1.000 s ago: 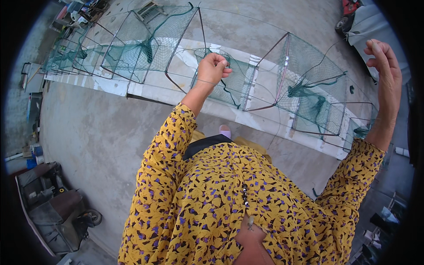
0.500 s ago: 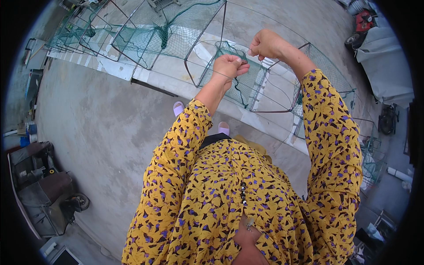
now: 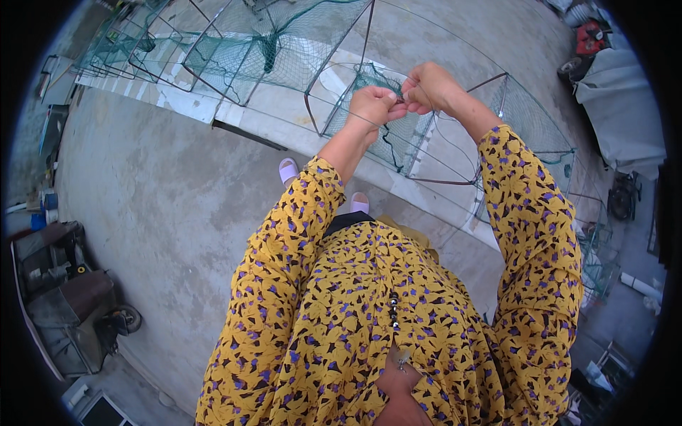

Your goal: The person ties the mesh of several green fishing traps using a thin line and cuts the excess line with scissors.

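Observation:
A long trap of green netting [image 3: 298, 64] on dark square metal frames [image 3: 310, 112] stretches across the far side, from the upper left to the right. My left hand [image 3: 374, 108] is closed in a pinch on part of this net trap, where a small brownish bit shows at its fingertips. Against it, my right hand [image 3: 430, 88] is also closed, thumb and fingers pressed together. What the right fingers hold is too small to make out. A thin dark cord curves down near that hand. Behind both hands the netting bunches up.
A pale panel strip [image 3: 185, 99] lies under the trap on the concrete floor [image 3: 156, 192]. At the left stands a dark three-wheeled vehicle [image 3: 85, 305]. A grey cover [image 3: 611, 99] and a red machine [image 3: 588, 37] are at the far right. My lilac slippers [image 3: 360, 204] show below.
My right hand has moved down and left until its fingertips meet those of my left hand. The left hand has shifted slightly right and keeps its pinch.

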Available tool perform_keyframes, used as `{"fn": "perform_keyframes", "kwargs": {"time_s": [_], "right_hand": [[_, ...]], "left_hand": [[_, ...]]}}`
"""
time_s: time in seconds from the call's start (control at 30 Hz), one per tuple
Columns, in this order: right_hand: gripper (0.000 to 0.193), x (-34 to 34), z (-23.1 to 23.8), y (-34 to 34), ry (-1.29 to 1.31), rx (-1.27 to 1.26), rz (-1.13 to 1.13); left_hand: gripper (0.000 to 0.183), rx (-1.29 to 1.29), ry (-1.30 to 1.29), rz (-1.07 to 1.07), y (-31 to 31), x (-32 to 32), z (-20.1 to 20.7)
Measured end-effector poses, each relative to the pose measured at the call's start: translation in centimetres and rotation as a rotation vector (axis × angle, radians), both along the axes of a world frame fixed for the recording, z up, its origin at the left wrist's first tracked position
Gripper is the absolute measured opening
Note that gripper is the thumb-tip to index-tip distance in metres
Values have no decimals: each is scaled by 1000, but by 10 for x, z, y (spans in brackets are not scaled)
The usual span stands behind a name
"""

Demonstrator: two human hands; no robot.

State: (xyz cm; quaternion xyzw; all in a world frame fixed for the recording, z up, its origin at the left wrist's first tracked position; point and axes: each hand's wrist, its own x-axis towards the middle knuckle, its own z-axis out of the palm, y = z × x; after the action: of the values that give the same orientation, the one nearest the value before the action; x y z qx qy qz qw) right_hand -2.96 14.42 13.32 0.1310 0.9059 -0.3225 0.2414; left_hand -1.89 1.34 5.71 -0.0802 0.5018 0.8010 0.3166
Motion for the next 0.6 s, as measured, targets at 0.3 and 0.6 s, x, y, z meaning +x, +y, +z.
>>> {"fn": "perform_keyframes", "kwargs": {"time_s": [0.3, 0.6], "right_hand": [[19, 3, 12, -9, -33, -48, -4], [20, 2, 10, -8, -70, 115, 227]], "left_hand": [[6, -6, 35, -23, -1, 1, 1], [13, -466, 586, -140, -17, 2, 12]]}}
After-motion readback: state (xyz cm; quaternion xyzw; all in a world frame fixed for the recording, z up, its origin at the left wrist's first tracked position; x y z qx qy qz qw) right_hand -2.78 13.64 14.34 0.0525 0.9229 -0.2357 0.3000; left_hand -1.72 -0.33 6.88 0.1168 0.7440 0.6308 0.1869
